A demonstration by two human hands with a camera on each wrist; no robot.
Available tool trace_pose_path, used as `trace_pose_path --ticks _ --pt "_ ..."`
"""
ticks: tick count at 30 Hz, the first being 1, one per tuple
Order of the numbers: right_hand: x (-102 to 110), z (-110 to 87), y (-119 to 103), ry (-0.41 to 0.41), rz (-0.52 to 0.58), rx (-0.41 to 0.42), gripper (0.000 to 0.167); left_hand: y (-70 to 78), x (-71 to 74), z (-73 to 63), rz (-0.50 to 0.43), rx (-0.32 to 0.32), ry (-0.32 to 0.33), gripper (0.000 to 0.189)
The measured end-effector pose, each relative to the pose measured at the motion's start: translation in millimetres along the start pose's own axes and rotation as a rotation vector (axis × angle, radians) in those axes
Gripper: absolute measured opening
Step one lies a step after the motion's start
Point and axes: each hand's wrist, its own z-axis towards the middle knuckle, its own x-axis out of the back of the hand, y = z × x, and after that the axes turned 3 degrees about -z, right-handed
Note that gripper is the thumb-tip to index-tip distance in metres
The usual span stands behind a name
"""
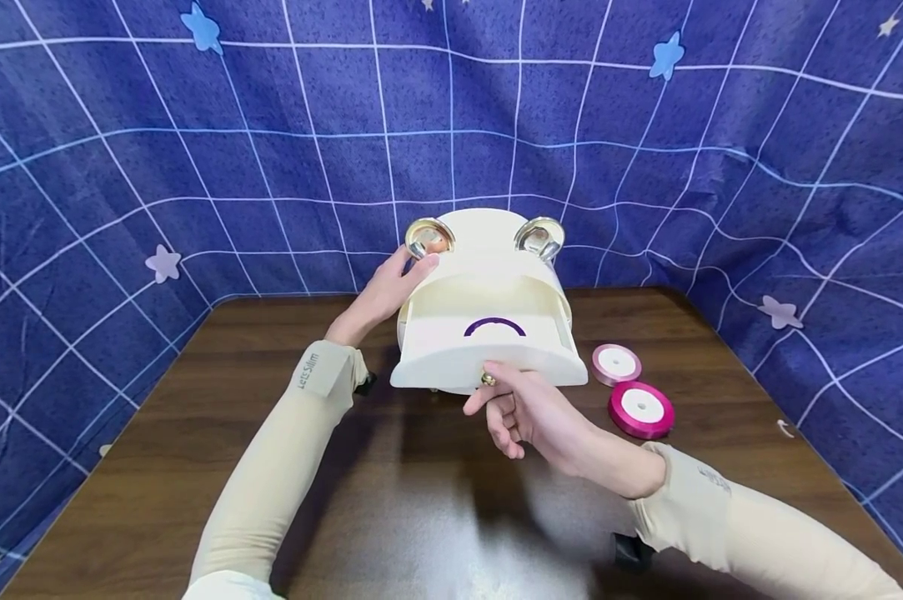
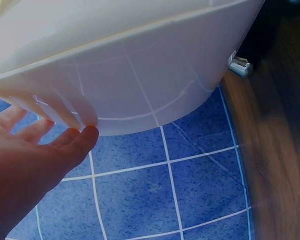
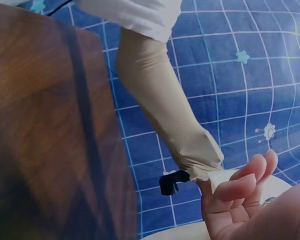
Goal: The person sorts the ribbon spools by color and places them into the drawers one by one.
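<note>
A white drawer box (image 1: 484, 229) with two shiny metal ear-like discs stands at the back of the table. Its drawer (image 1: 436, 367) is pulled out toward me. Inside it shows part of a spool with a purple rim (image 1: 494, 322), the rest hidden by the drawer front. My right hand (image 1: 544, 421) pinches the gold drawer knob (image 1: 488, 379) between thumb and index finger, the other fingers loosely curled. By the left metal disc (image 1: 430, 239), my left hand (image 1: 387, 287) touches the box's side. In the left wrist view its fingertips rest on the glossy white wall (image 2: 140, 95).
A pink ribbon spool (image 1: 616, 364) and a magenta ribbon spool (image 1: 642, 409) lie flat to the right of the box. Behind the brown wooden table (image 1: 271, 467) hangs a blue gridded cloth (image 1: 331, 150), also along both sides. A small metal foot (image 2: 240, 66) shows under the box.
</note>
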Motion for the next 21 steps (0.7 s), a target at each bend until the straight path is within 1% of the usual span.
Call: trace_pose_path --ticks 8,14,21 --pt "3.3 4.0 -3.1 0.030 -0.033 0.006 0.045 1.9 0.2 0.3 -0.011 -0.004 -0.018 0.068" --pt "6.8 8.7 -5.7 0.044 -0.036 0.005 0.046 2.3 0.4 0.2 0.000 -0.007 -0.019 0.069" --pt "9.9 15.7 -9.0 0.079 -0.052 0.009 0.045 1.4 -0.1 0.0 -0.005 -0.009 -0.008 0.067"
